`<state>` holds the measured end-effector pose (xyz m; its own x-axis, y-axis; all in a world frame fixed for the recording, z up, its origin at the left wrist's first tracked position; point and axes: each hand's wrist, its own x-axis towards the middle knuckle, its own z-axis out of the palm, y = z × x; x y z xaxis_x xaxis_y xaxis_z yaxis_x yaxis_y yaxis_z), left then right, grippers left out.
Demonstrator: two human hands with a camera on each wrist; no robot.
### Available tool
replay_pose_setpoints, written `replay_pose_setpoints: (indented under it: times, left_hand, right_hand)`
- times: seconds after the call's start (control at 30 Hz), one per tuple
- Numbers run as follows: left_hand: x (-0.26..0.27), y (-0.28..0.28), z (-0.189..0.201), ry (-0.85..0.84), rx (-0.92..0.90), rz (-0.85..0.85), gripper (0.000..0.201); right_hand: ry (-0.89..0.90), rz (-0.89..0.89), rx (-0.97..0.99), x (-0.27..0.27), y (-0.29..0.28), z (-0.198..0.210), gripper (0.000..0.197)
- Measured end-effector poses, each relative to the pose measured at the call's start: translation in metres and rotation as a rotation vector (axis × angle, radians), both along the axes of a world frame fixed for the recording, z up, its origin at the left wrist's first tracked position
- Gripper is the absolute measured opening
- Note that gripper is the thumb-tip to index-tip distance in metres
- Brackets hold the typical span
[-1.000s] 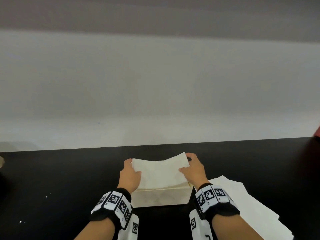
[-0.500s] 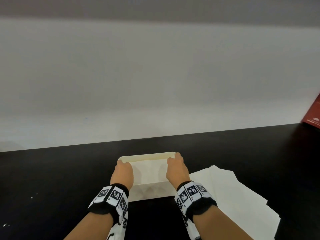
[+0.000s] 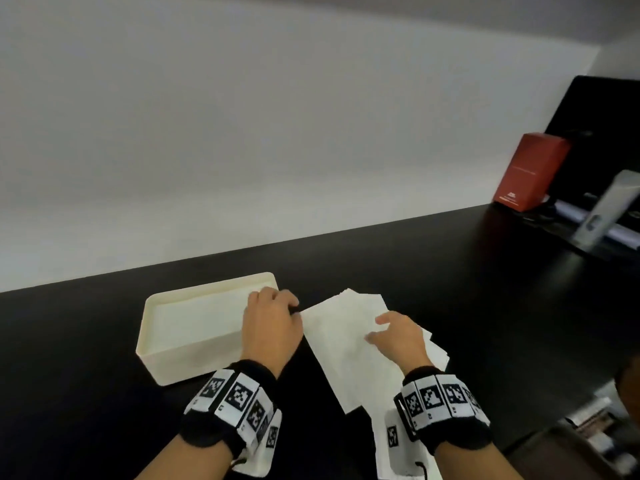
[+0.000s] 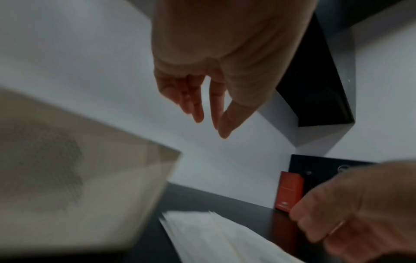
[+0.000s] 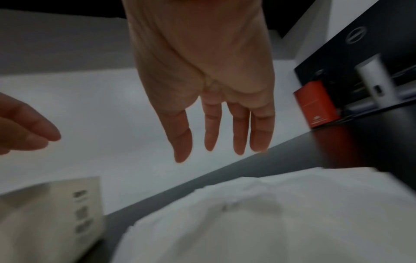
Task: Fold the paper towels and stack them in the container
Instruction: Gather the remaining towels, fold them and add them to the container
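Observation:
A cream rectangular container (image 3: 157, 355) sits on the black table with a folded white towel (image 3: 197, 320) lying flat inside. Just to its right lies a loose stack of white paper towels (image 3: 341, 344). My left hand (image 3: 277, 301) hovers over the container's right end beside the stack's left corner, with fingers relaxed and nothing in them (image 4: 211, 124). My right hand (image 3: 377, 329) is spread above the stack, fingers straight and empty (image 5: 216, 153); whether they touch the paper I cannot tell. The wrist views are blurred, and show the container (image 4: 67, 178) and the stack (image 5: 270, 222).
A red box (image 3: 530, 171) stands at the table's far right in front of a dark monitor (image 3: 606, 133) and a grey stand (image 3: 606, 213). A white wall runs behind the black table (image 3: 450, 271). Clutter shows at the lower right edge.
Both hands lowered the folded towel into the container and let it go. They have since moved right to the loose stack, and the view has swung right.

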<state>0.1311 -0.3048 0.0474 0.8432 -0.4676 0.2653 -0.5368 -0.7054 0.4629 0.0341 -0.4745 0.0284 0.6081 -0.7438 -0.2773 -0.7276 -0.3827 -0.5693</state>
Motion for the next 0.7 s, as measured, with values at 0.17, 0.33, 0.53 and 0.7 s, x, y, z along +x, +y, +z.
replay_pose_setpoints:
  times: [0.17, 0.33, 0.53, 0.7]
  left_hand:
    - [-0.032, -0.045, -0.044, 0.559, 0.127, -0.136, 0.045]
    - [-0.037, -0.067, -0.065, 0.733, 0.134, -0.114, 0.057]
    - [-0.025, -0.087, -0.067, 0.785, 0.093, -0.072, 0.058]
    - [-0.015, -0.102, -0.068, 0.864, 0.033, -0.012, 0.062]
  right_hand:
    - [0.143, 0.040, 0.110, -0.044, -0.021, -0.027, 0.063]
    - [0.173, 0.066, 0.101, -0.045, -0.023, -0.039, 0.082]
    - [0.210, 0.089, 0.135, -0.039, -0.027, -0.046, 0.080]
    - [0.184, 0.091, 0.165, -0.036, -0.033, -0.047, 0.070]
